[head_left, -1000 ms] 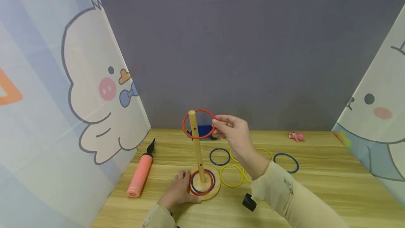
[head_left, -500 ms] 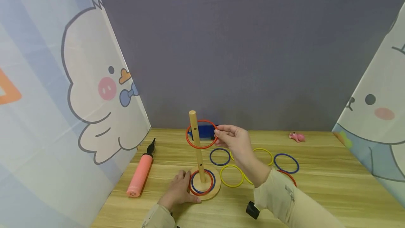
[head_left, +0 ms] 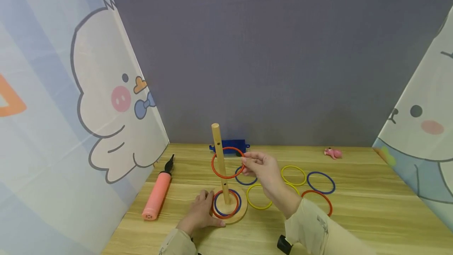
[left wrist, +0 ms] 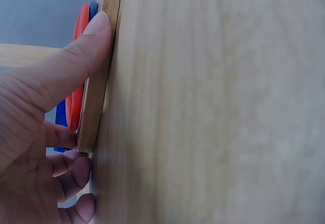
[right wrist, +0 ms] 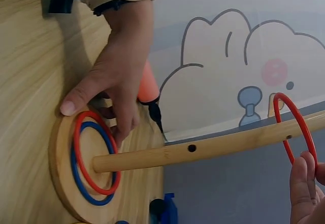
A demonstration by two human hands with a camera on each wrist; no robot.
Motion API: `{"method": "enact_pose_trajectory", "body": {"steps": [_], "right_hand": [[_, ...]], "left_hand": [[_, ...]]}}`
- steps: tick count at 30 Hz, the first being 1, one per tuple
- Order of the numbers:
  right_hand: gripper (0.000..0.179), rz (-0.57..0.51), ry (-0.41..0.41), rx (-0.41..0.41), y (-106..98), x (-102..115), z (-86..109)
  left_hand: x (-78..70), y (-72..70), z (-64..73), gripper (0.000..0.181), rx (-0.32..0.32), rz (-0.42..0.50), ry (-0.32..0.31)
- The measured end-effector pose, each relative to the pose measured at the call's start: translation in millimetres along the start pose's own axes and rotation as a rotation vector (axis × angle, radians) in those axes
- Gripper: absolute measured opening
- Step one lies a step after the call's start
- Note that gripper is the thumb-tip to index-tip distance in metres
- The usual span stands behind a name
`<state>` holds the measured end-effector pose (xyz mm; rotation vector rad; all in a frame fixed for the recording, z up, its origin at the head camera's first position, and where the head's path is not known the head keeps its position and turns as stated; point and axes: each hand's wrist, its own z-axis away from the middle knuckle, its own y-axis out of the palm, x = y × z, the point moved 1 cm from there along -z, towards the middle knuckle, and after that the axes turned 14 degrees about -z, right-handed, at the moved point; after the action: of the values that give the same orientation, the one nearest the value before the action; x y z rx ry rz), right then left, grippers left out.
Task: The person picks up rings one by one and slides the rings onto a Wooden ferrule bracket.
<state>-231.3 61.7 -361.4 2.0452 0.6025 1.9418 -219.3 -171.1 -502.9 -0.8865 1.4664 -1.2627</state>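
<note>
A wooden ring-toss stand (head_left: pixel 221 156) rises from its round base (head_left: pixel 243 209). My left hand (head_left: pixel 199 213) grips the base's near left edge; the left wrist view has the thumb (left wrist: pixel 84 54) along the rim, fingers curled at the far side. Between thumb and fingertips, my right hand (head_left: pixel 265 170) pinches a red ring (head_left: pixel 229 148). That ring encircles the upper part of the post in the right wrist view, tilted and off the base. Around the post's foot lie another red ring (right wrist: pixel 77 148) and a blue ring (right wrist: pixel 76 176).
Right of the stand lie yellow rings (head_left: pixel 294 166), blue rings (head_left: pixel 320 172) and a red ring (head_left: pixel 330 206). A pink hand pump (head_left: pixel 157 198) lies at left. A blue object (head_left: pixel 238 143) and a pink figurine (head_left: pixel 333 153) are near the back wall (head_left: pixel 301 70).
My right hand has lowered the red ring from the post's top to partway down it. The left hand stays on the base.
</note>
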Motion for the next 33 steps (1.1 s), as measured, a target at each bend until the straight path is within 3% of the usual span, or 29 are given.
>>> {"method": "enact_pose_trajectory", "body": {"steps": [23,33], "right_hand": [[0.023,0.083,0.083,-0.035,-32,-73,3.5],[0.026,0.097,0.109,-0.005,-42,-106,8.2]], "left_hand": [[2.3,0.7,-2.4,0.117,-0.01,0.014,0.01],[0.8,0.3,-1.3,0.118,-0.005,0.005,0.007]]}}
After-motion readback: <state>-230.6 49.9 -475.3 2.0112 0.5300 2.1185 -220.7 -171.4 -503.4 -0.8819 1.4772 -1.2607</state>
